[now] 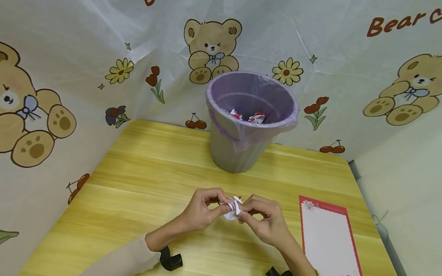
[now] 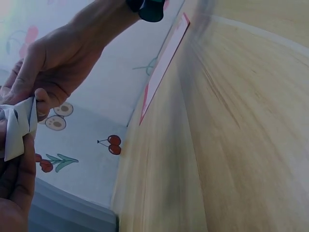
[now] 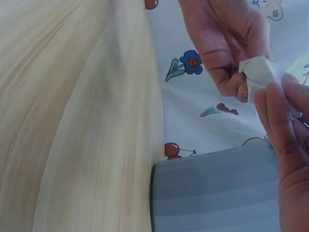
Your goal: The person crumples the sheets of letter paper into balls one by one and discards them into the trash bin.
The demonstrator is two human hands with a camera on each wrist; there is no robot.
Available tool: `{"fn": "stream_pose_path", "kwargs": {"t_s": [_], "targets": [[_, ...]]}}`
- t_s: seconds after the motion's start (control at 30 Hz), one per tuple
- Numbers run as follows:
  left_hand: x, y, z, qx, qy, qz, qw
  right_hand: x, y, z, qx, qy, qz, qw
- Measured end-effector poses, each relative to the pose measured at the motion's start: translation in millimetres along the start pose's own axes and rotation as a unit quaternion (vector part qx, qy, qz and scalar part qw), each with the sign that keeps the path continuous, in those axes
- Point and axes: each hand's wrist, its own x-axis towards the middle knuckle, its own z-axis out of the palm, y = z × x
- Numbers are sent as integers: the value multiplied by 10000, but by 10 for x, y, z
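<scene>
Between both hands, above the table, is a crumpled sheet of paper (image 1: 231, 213), white with bits of red. My left hand (image 1: 203, 209) pinches its left side between thumb and fingers. The right hand (image 1: 266, 219) grips the opposite side the same way. From the left wrist, folded white edges of the crumpled paper (image 2: 19, 126) stick out between the fingers. In the right wrist view the crumpled paper (image 3: 263, 75) shows a smooth white side, with fingers of both hands around it.
A bucket (image 1: 229, 149) with a purple liner stands at the back, crumpled red-and-white papers (image 1: 256, 117) inside. A flat red-bordered sheet (image 1: 328, 237) lies on the wooden table (image 1: 148, 165) at the right. Bear-printed cloth (image 1: 159, 34) hangs behind.
</scene>
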Motion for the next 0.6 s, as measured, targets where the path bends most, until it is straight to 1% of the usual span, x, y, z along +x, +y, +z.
{"fn": "stream_pose_path", "kwargs": {"t_s": [0.07, 0.13, 0.23, 0.3, 0.33, 0.43, 0.5, 0.6], "targets": [[0, 12, 1, 66, 41, -2, 10000, 1, -1, 3, 40, 22, 109, 9999], [-1, 18, 4, 177, 53, -97, 9998, -6, -4, -3, 114, 49, 303, 9995], [-11, 28, 12, 310, -40, -317, 9990, -21, -1, -24, 217, 57, 598, 9980], [-23, 35, 8, 412, -165, -338, 9984, -30, 4, -47, 264, 57, 732, 9969], [-26, 40, 2, 484, -257, -295, 9981, -33, 7, -60, 294, 67, 770, 9966], [-19, 65, -25, 902, -522, 46, 9945, -30, 17, -106, 593, 138, 820, 9948], [-2, 81, -42, 1236, -633, 339, 9897, -23, 23, -135, 874, 182, 842, 9924], [27, 96, -52, 1662, -654, 766, 9809, -11, 29, -163, 1283, 148, 874, 9878]]}}
